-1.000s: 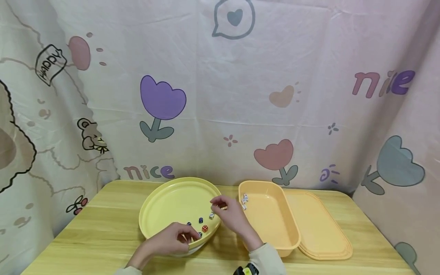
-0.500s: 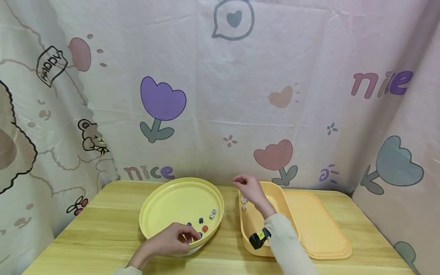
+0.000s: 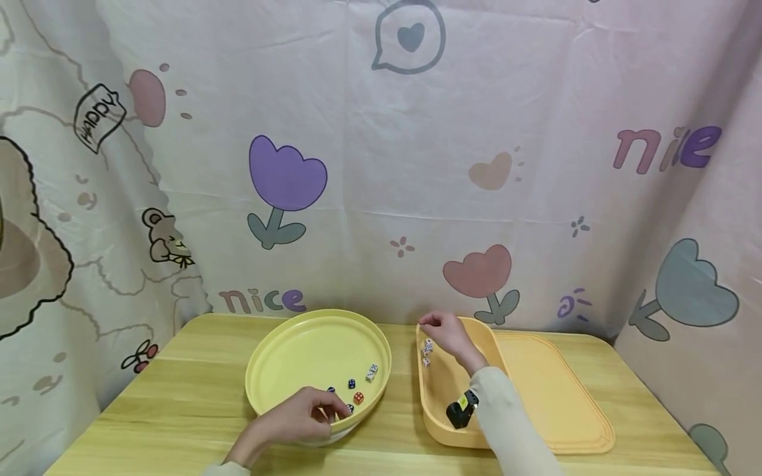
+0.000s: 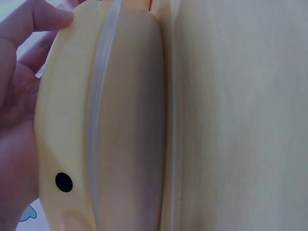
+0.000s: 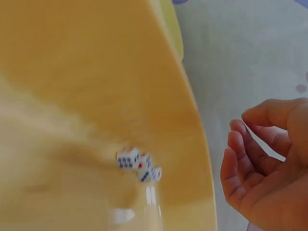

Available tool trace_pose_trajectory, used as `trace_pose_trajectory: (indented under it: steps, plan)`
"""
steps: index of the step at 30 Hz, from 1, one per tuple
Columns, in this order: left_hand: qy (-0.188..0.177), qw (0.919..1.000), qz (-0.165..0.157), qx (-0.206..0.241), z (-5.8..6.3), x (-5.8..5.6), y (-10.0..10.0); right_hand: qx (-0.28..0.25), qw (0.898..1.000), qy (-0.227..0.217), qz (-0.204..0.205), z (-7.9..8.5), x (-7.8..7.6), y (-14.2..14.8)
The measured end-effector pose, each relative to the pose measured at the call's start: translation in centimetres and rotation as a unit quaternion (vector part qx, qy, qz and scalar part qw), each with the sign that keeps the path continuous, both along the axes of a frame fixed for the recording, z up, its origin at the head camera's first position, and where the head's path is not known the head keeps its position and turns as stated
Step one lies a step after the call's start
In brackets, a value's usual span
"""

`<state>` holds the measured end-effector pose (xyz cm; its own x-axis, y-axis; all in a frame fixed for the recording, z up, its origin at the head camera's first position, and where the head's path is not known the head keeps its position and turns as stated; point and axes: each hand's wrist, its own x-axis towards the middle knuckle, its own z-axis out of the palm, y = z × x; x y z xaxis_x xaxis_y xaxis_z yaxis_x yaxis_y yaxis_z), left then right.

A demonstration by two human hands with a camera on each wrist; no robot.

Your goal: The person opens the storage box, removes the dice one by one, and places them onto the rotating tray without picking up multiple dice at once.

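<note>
Head view: the right hand (image 3: pixel 448 334) hangs at the far left rim of the orange bin (image 3: pixel 440 396), and the work there looks like handling small dice singly. To do it well, the fingertips should come down just inside the wall, pinch one die by opposite faces and lift it straight up, so its neighbours are not scattered. The left hand (image 3: pixel 292 418) grasps the near rim of the yellow tray (image 3: pixel 297 357), which should steady it on the tabletop (image 3: pixel 172 396).

The right grip looks released: in the right wrist view its fingers bend loosely, thumb near the index tip, with nothing visible between them. There it is just outside the rim, while the white dice (image 5: pixel 127 158) lie inside against the wall, near but apart from it. In the tray, a pair of white dice (image 3: pixel 372 373), a red die (image 3: pixel 358 398) and dark blue dice (image 3: pixel 352 383) lie near the left fingers.
</note>
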<state>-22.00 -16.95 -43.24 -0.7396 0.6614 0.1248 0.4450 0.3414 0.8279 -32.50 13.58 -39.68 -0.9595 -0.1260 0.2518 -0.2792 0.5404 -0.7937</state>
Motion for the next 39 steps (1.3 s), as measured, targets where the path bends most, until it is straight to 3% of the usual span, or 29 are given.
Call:
trace_pose_trajectory:
  steps: [7, 15, 21, 24, 39]
  plan:
    - [0.000, 1.0000, 0.002, -0.001, 0.0, 0.0, 0.1, -0.006, 0.999, -0.034, 0.017, -1.2, -0.8, 1.3]
    - [-0.007, 0.9999, 0.006, -0.005, -0.2, 0.0, 0.3, -0.034, 0.998, -0.059, -0.013, -3.2, -1.4, 2.1]
    - [-0.008, 0.9999, 0.011, -0.002, -0.3, 0.0, 0.2, -0.057, 0.995, -0.071, -0.042, -3.9, -2.1, 2.2]
    - [-0.007, 0.9999, 0.011, 0.000, -0.4, 0.0, 0.2, -0.063, 0.995, -0.067, -0.039, -4.2, -2.4, 2.3]
    - [0.000, 1.0000, 0.007, -0.002, -0.3, -0.2, 0.2, -0.019, 0.995, -0.093, -0.022, -6.3, -3.2, 2.4]
